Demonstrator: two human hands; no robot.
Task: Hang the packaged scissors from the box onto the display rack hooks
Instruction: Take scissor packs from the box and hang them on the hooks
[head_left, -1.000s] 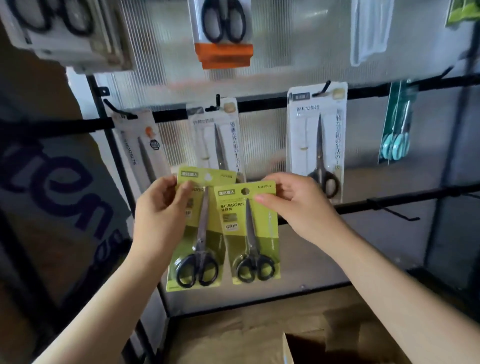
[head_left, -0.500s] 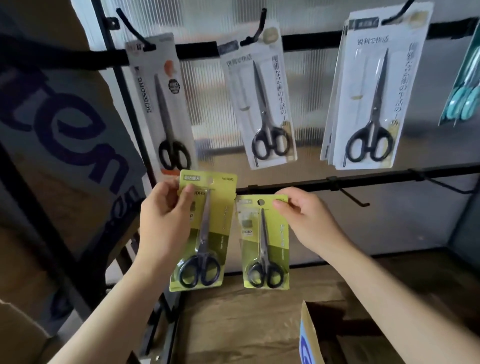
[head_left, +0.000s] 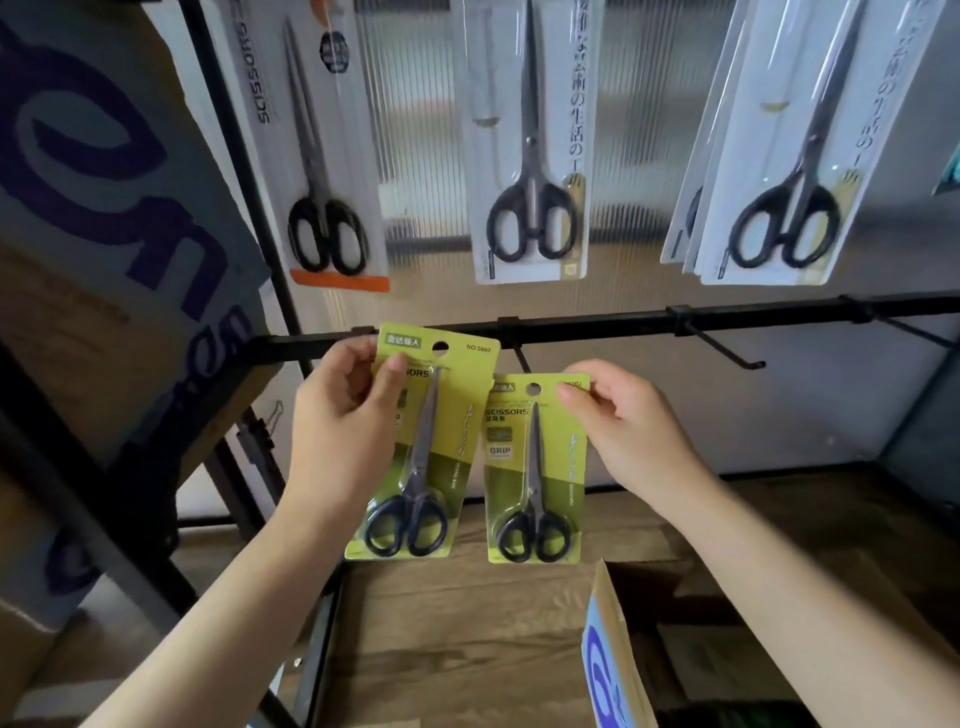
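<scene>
Just below the black rail, the left hand pinched one green scissors pack by its top corner, and the right hand pinched a second green pack under a bare hook. Above the rail hung white scissors cards against a ribbed translucent panel. Beneath it lay a wooden floor and an open cardboard box.

A: What does the left grip cover?
B: Part of the print on its green card; the thumb hides the word's start.
A: Above the grips?
B: The white packs are cut off at the top edge; their hooks lie out of view.
A: Below the right grip?
B: The box runs off the bottom edge.
</scene>
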